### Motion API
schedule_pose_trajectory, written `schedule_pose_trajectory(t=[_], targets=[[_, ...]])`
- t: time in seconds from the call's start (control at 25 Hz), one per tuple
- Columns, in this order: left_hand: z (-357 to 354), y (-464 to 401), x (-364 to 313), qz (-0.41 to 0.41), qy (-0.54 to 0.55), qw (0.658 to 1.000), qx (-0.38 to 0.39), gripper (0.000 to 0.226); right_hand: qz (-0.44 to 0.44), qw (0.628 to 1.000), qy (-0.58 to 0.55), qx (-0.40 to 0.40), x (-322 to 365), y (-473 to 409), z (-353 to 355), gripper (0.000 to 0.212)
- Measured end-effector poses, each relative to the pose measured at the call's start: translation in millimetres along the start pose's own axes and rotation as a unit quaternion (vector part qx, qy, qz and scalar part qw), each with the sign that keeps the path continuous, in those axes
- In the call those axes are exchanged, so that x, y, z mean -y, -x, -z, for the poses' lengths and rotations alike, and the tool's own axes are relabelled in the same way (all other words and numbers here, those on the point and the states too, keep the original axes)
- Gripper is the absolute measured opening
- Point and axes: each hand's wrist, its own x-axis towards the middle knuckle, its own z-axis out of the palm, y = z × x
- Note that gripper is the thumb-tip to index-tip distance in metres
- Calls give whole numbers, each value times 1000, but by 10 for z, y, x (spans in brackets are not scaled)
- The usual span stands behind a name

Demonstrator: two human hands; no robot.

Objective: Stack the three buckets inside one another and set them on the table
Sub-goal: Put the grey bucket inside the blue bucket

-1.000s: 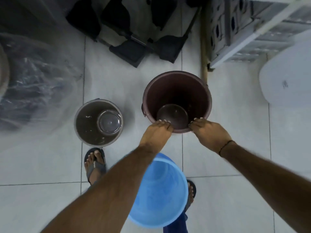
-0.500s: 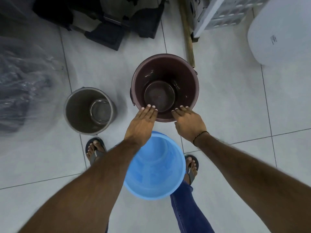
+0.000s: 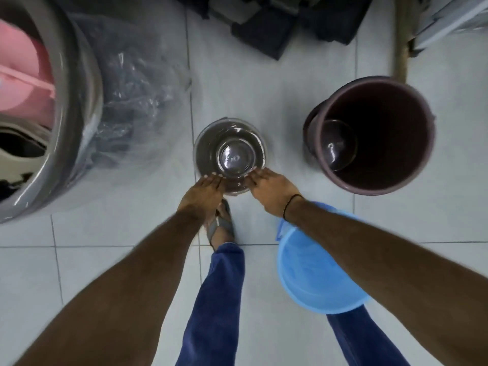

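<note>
Three buckets stand on the tiled floor. A small grey bucket (image 3: 229,143) sits in the middle, a larger maroon bucket (image 3: 383,133) is to its right, and a light blue bucket (image 3: 311,281) is near my right leg, partly under my right forearm. My left hand (image 3: 203,191) and my right hand (image 3: 272,188) both rest on the near rim of the grey bucket. The fingers are straight and lie over the rim, and the thumbs are hidden. Neither hand touches the maroon or the blue bucket.
A big metal drum (image 3: 79,101) wrapped in clear plastic (image 3: 137,88) fills the left side. Black objects (image 3: 277,30) lie at the top and a wooden pole (image 3: 401,35) leans at the top right. My sandalled foot (image 3: 221,225) is just behind the grey bucket.
Both hands have left the maroon bucket's rim and moved left to the grey bucket's rim. My view has swung left, so the maroon and blue buckets now sit on the right.
</note>
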Motion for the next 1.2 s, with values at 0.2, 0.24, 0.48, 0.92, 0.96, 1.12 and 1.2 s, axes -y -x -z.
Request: schedule_pose_trajectory(t=[0.2,0.24,0.48,0.92,0.96,1.12,1.2], targets=[[-414,-208,448,-64,-34,995,72,41,65,986,95,122,30,-430,-215,28],[-411,-235,488,-88,-50,992,73,35,72,983,94,138,10,-451,-173,24],[166,56,451,-96,-18,992,77,27,101,977,102,158,-68,-227,455,26],[2208,1902,-1681,-117,-124,983,-69,39,104,991,71,53,-236,2631,2012,34],[2172,2007,-1930,-122,-117,982,-82,37,105,991,59,57,-239,2890,1951,34],[1800,2251,-2909,-139,-122,983,-15,31,94,988,56,106,-265,3746,1337,24],[1377,2188,-3195,-133,-107,985,33,34,86,985,46,144,-280,3903,857,23]])
